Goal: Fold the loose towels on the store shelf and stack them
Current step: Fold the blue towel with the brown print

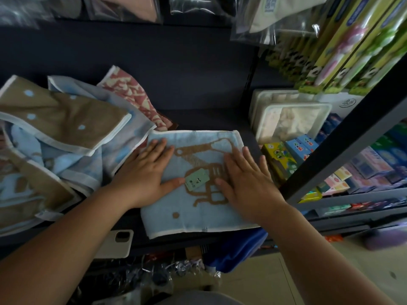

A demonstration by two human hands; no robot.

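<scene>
A phone point(116, 243) lies at the shelf's point(198, 119) front edge. Beyond it, the left hand point(143, 175) and right hand point(246, 179) press flat, fingers spread, gripping nothing, on the folded blue towel point(193, 208) beside its tag point(196, 179). Loose towels point(57, 133) are heaped left.

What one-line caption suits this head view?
Both hands, left and right, press flat a folded blue towel beside loose towels.

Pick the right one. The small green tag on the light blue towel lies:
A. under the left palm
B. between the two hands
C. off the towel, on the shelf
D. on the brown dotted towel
B: the green tag lies on the light blue towel between the left hand and the right hand, both pressed flat on it.
</scene>
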